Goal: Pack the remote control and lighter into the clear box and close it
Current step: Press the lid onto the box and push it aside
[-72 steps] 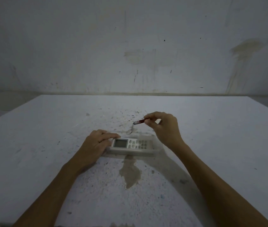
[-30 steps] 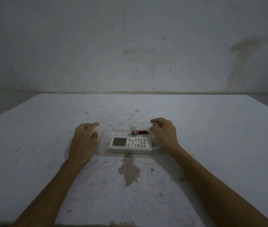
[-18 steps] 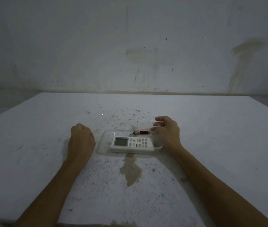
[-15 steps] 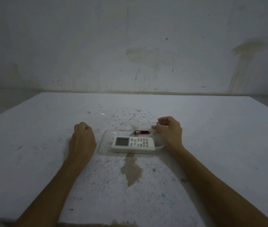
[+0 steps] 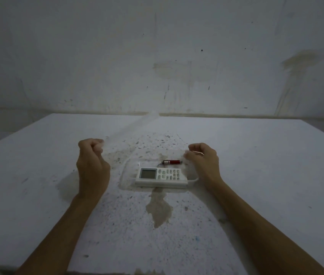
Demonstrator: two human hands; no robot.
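A white remote control [image 5: 161, 176] with a grey screen lies in the shallow clear box [image 5: 124, 176] at the table's middle. The small red lighter [image 5: 172, 162] lies just behind it, inside the same box. A clear lid [image 5: 137, 126], hard to make out, stands raised over the box's far side, showing only as a faint streak and a break in the table's far edge. My left hand [image 5: 92, 161] is fisted left of the box, fingertips pinched on the lid's left end. My right hand [image 5: 203, 161] is curled at the box's right end, on the lid's right edge.
The box rests on a white, speckled table [image 5: 266, 175]. A brown stain [image 5: 159, 212] marks the table just in front of the box. A stained wall [image 5: 169, 70] rises behind the table's far edge.
The right hand laid the lighter in the box behind the remote and let go. Both hands then closed on the clear lid's ends and lifted it.
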